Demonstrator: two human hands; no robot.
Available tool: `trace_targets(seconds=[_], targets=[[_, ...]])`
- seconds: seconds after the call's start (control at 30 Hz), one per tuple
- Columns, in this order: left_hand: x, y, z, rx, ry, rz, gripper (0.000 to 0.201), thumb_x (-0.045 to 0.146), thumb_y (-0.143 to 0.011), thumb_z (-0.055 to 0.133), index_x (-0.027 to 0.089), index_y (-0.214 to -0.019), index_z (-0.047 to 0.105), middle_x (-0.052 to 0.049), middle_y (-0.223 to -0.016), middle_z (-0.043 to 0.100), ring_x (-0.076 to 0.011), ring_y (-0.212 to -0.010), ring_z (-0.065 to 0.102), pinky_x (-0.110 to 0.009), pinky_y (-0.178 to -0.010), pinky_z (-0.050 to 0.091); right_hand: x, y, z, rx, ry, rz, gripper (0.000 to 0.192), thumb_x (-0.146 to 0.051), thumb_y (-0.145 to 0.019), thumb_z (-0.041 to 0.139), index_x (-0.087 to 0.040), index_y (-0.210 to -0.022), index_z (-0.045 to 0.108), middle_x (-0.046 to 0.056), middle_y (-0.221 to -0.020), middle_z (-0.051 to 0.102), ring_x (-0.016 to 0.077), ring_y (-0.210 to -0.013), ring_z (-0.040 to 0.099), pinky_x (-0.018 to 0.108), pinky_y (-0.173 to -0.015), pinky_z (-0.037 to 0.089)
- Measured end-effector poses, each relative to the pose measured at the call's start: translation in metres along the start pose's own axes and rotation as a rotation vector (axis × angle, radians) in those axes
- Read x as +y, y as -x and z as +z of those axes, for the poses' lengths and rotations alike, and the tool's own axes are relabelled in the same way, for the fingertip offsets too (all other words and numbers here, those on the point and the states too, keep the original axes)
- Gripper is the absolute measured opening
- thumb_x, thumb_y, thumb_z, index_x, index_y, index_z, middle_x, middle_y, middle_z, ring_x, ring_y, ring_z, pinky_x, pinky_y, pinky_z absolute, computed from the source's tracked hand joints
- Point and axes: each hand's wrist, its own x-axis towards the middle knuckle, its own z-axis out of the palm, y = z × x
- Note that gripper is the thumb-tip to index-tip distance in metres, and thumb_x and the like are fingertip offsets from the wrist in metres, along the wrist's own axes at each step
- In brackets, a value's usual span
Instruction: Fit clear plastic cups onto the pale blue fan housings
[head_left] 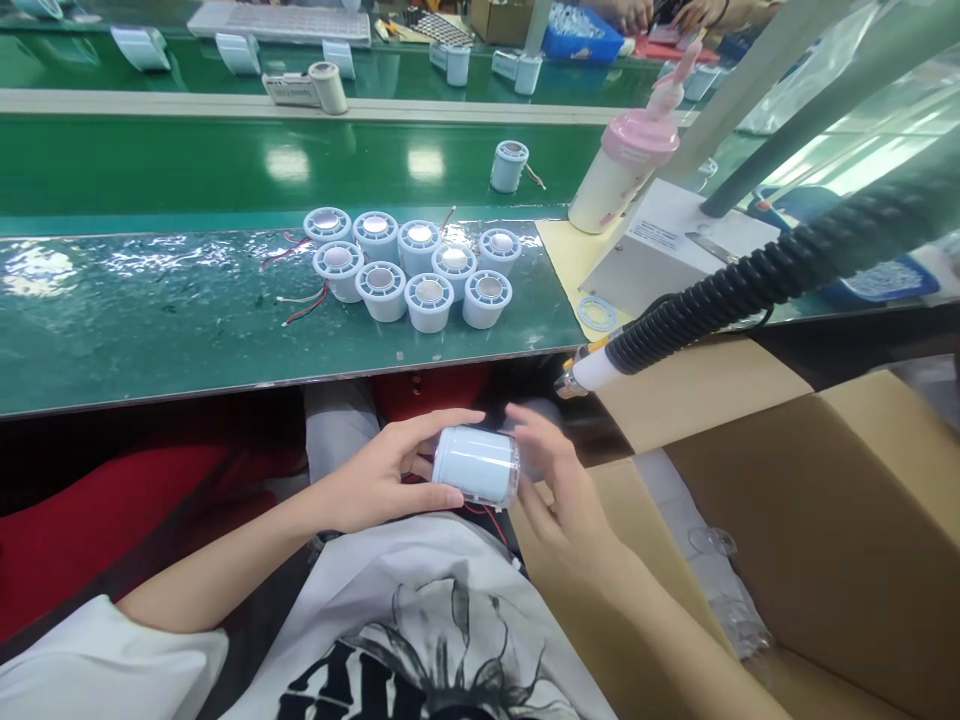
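Above my lap, my left hand (405, 470) grips a light blue cylindrical housing (476, 465) lying on its side, thumb in front and fingers behind. A clear plastic cover is seen around the housing's right end. Thin red wires (487, 512) hang beneath it. Close to that right end is my right hand (559, 490), its fingers curved and spread apart, slightly blurred. Behind those fingers a blurred, translucent shape shows; I cannot make out what it is. On the bench ahead stand several similar light blue housings (429, 300) with round silvery centres, some trailing wires.
A black flexible hose (720, 270) with a white nozzle slants in from the right, near my right hand. Below it is an open cardboard box (817, 520) with clear plastic pieces. A pink-topped bottle (622, 165) stands by a white stand base (667, 250). Another person's hands (697, 14) show beyond.
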Motion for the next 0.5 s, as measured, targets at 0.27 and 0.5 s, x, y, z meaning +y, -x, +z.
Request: trace_targets(seconds=[0.27, 0.5], targets=[[0.001, 0.0, -0.004, -0.068, -0.04, 0.057, 0.07, 0.026, -0.074, 0.073, 0.031, -0.137, 0.042, -0.008, -0.14, 0.046, -0.0264, -0.119, 0.052, -0.037, -0.097, 0.047, -0.001, 0.005, -0.004, -0.212, -0.238, 0.068, 0.055, -0.026, -0.081, 0.067, -0.031, -0.131, 0.045, 0.009, -0.133, 0.053, 0.0241, -0.112, 0.059, 0.036, -0.086, 0.056], [-0.005, -0.004, -0.004, -0.162, 0.165, -0.093, 0.075, 0.019, -0.075, 0.072, 0.032, -0.14, 0.037, -0.005, -0.135, 0.052, -0.0214, -0.117, 0.054, -0.037, -0.1, 0.043, -0.005, 0.006, -0.011, -0.173, -0.307, 0.203, 0.049, -0.019, -0.071, 0.074, -0.034, -0.117, 0.063, 0.002, -0.125, 0.059, 0.0177, -0.089, 0.067, 0.028, -0.077, 0.058]])
